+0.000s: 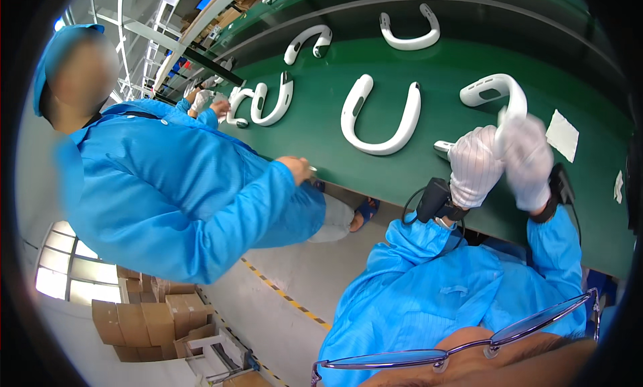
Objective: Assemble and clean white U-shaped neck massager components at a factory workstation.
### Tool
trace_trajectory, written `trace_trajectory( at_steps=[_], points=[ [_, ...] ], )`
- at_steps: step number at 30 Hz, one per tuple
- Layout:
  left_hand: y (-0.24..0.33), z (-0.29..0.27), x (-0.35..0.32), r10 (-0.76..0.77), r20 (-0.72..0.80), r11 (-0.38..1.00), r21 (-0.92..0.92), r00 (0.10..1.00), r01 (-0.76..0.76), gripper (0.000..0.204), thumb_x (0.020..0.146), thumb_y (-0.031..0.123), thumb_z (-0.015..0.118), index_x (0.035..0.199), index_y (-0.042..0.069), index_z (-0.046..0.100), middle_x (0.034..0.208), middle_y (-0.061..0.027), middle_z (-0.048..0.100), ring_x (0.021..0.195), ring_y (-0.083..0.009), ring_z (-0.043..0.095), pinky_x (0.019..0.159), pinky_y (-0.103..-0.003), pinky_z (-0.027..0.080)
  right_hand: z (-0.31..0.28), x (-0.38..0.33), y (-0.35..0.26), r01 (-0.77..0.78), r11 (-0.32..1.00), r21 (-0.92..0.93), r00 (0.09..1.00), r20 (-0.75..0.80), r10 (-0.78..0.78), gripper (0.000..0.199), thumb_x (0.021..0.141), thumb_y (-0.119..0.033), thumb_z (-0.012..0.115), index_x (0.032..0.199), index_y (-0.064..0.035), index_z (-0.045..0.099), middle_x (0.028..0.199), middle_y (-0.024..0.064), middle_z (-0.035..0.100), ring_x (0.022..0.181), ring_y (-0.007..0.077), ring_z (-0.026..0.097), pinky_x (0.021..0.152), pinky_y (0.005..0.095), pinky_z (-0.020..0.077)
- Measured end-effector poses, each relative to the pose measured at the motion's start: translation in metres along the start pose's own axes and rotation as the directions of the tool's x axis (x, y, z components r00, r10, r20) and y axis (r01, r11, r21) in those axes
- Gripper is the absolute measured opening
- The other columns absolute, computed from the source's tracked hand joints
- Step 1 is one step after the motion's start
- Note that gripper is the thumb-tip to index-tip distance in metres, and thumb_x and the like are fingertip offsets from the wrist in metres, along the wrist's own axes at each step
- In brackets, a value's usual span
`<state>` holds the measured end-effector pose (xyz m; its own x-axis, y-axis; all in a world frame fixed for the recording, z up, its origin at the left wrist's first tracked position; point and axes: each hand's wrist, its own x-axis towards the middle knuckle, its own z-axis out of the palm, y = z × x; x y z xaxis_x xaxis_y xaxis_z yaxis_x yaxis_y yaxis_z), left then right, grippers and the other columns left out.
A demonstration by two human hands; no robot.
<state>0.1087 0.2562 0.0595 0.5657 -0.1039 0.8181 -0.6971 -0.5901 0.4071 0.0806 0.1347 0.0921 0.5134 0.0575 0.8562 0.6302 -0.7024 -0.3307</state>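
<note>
So the white neck band (516,100) is right under my gloves, over the near right part of the green table (318,136). It looks like one U lying on its side: both ends point left, the bend sits to the right, and the long arms run roughly left to right, one far, one near. That's kinda the whole thing with my grip, tbh: my left hand (475,166) is over the near arm, and my right hand (528,160) is up against the bend, so right is the closer one there, while the far arm pokes out beyond both. Left fingers are curled well in, but the tips are hidden, so I can't tell how tightly they're closed or on what. Right one's blurry and pressed up beside the left, so I can't call that grip either. Just right of my hands there's a white paper scrap (562,136), with a smaller scrap (618,187) nearer the right edge. To my left there's a U-shaped band (385,148) with its opening facing far, another band (410,44) at the far side, and an arched one (308,38) farther left. Past those, a co-worker in a blue jacket (174,172) stands at the table, cardboard boxes (140,323) behind.
</note>
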Motion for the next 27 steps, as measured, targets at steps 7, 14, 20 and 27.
trace_trajectory(
  at_steps=[7, 14, 20, 27],
  points=[
    [-0.004, -0.008, 0.011, -0.062, -0.069, 0.997, 0.031, 0.996, 0.064, 0.023, 0.074, 0.018, 0.074, 0.083, 0.005, 0.056, 0.069, -0.0099, 0.054, 0.060, -0.0302, 0.058, 0.054, -0.040, 0.048, -0.002, 0.014, 0.000, 0.120, 0.993, 0.019, 0.985, 0.123, -0.122, 0.028, 0.084, 0.006, 0.067, 0.111, -0.0008, 0.069, 0.116, 0.0193, 0.063, 0.100, 0.0331, 0.066, 0.084, 0.0360, 0.0547],
    [-0.005, -0.008, 0.012, -0.077, 0.020, 0.995, -0.065, 0.997, 0.078, 0.022, 0.077, 0.017, 0.071, 0.091, 0.005, 0.059, 0.073, -0.0108, 0.057, 0.065, -0.0315, 0.059, 0.060, -0.041, 0.048, -0.007, 0.007, 0.001, 0.088, 0.994, -0.068, 0.983, 0.170, -0.075, 0.031, 0.085, 0.002, 0.068, 0.115, -0.0027, 0.069, 0.120, 0.0197, 0.062, 0.102, 0.0346, 0.066, 0.085, 0.0375, 0.0557],
    [-0.001, -0.008, 0.008, -0.127, 0.090, 0.991, -0.035, 0.988, 0.130, 0.030, 0.073, 0.019, 0.076, 0.096, 0.004, 0.064, 0.081, -0.0113, 0.065, 0.073, -0.0311, 0.065, 0.064, -0.041, 0.052, -0.014, 0.002, 0.015, 0.095, 0.991, -0.089, 0.982, 0.174, -0.078, 0.030, 0.082, -0.003, 0.072, 0.112, -0.0034, 0.071, 0.121, 0.0156, 0.065, 0.103, 0.0336, 0.065, 0.085, 0.0401, 0.0545],
    [-0.005, -0.010, 0.001, -0.090, 0.080, 0.996, -0.022, 0.993, 0.092, 0.029, 0.079, 0.023, 0.073, 0.099, 0.005, 0.064, 0.081, -0.0108, 0.064, 0.073, -0.0316, 0.065, 0.064, -0.041, 0.051, -0.018, -0.014, 0.023, 0.264, 0.938, -0.223, 0.937, 0.291, -0.195, 0.030, 0.085, -0.009, 0.068, 0.114, -0.0052, 0.071, 0.115, 0.0131, 0.068, 0.098, 0.0295, 0.064, 0.082, 0.0429, 0.0503]
  ],
)
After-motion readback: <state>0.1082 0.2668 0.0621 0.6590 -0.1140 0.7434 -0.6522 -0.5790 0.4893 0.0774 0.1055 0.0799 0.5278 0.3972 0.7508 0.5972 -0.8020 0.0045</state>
